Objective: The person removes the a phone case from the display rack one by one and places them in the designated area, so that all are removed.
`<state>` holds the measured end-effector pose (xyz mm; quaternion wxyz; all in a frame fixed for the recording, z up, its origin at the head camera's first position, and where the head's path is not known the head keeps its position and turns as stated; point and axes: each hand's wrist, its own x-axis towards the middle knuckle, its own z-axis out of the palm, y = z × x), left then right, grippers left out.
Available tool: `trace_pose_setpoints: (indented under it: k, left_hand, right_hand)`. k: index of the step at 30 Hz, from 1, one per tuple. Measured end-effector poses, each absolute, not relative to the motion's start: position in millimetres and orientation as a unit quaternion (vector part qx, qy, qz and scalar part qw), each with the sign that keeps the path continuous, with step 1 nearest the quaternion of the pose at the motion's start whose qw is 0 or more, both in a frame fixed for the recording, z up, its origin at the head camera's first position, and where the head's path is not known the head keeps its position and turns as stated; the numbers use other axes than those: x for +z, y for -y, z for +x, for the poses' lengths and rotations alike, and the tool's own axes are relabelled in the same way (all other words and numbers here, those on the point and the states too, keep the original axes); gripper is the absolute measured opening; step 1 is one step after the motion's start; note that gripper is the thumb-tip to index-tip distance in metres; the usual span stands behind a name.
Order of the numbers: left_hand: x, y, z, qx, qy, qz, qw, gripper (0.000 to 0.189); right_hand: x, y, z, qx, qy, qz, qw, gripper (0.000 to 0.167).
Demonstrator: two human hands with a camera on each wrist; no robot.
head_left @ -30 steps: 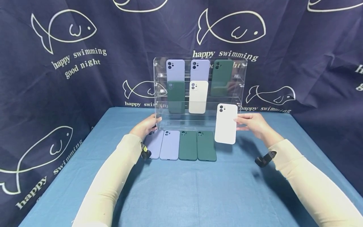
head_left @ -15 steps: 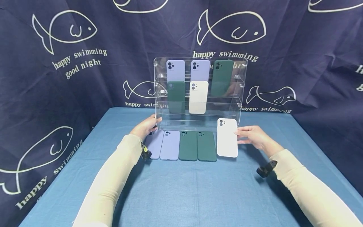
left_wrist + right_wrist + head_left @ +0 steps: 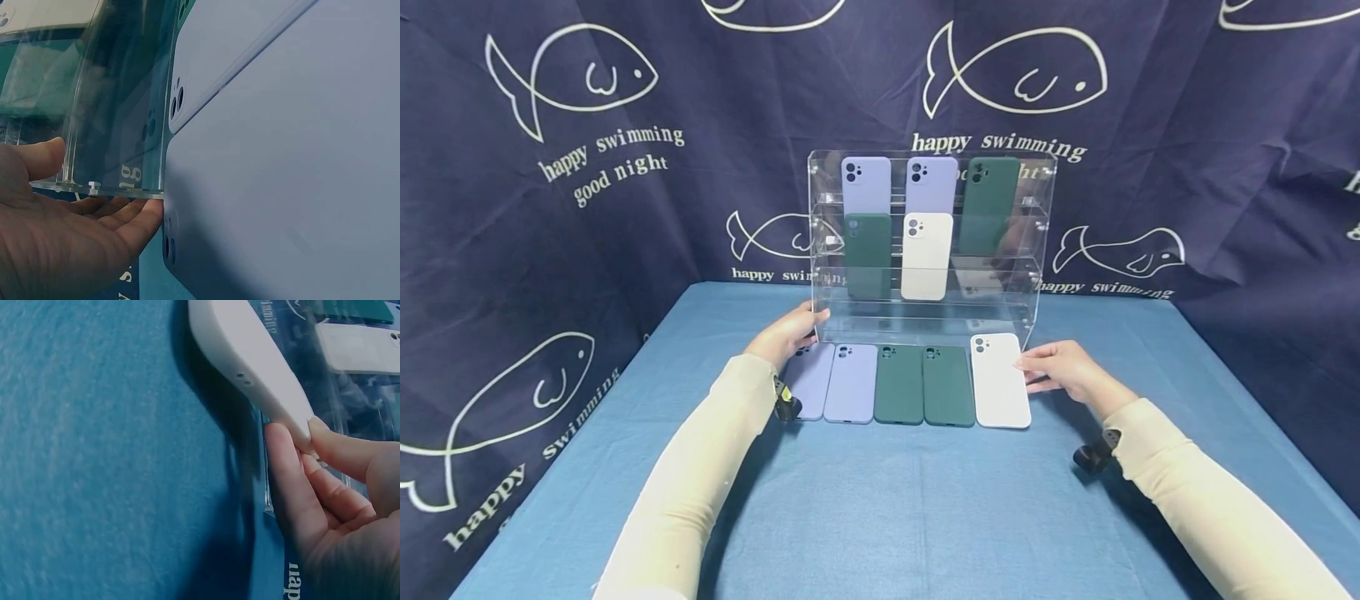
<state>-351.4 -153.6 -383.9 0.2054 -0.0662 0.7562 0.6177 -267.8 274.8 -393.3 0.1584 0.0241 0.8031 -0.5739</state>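
Note:
A white phone case (image 3: 1001, 382) is pinched at its right edge by my right hand (image 3: 1066, 372), low over the blue cloth and tilted, its upper end raised. In the right wrist view, the thumb and fingers (image 3: 290, 481) close on one corner of the white case (image 3: 250, 369). My left hand (image 3: 782, 335) holds the left side of a clear acrylic display rack (image 3: 925, 323). In the left wrist view, the thumb (image 3: 44, 159) lies inside the side panel and the fingers lie outside it. Beside that hand is a lilac phone case (image 3: 809, 383), partly hidden by the wrist.
Lying in a row are another lilac case (image 3: 850, 385) and two green cases (image 3: 898, 387). The rack bears two lilac cases (image 3: 866, 185), two green cases (image 3: 988, 204) and a white case (image 3: 927, 257). Behind hangs a dark blue curtain (image 3: 760, 108) with fish drawings.
My right hand has lowered the white case from in front of the rack to the right end of the row, tilting it flatter. The left hand stays at the rack.

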Motion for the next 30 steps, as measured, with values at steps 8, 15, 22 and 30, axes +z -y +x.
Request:
trace_pose_setpoints:
  k: [8,15,22,30]
  left_hand:
    - [-383.6,153.6,-350.7,0.623,-0.750,-0.068,0.210,0.065]
    - [-383.3,154.0,-350.9,0.621,-0.752,-0.064,0.209,0.065]
    - [-382.5,154.1,-350.7,0.621,-0.753,-0.062,0.207,0.065]
    - [-381.6,153.7,-350.3,0.622,-0.752,-0.066,0.207,0.065]
  right_hand:
    - [-400.0,-267.6,-269.4,-0.553,-0.815,0.047,0.166,0.036]
    - [-398.0,-265.4,-271.7,-0.541,-0.818,0.062,0.183,0.034]
    - [-395.2,-264.2,-273.2,-0.534,-0.820,0.055,0.198,0.038]
    - [-397.4,-262.7,-274.2,-0.536,-0.819,0.076,0.191,0.032]
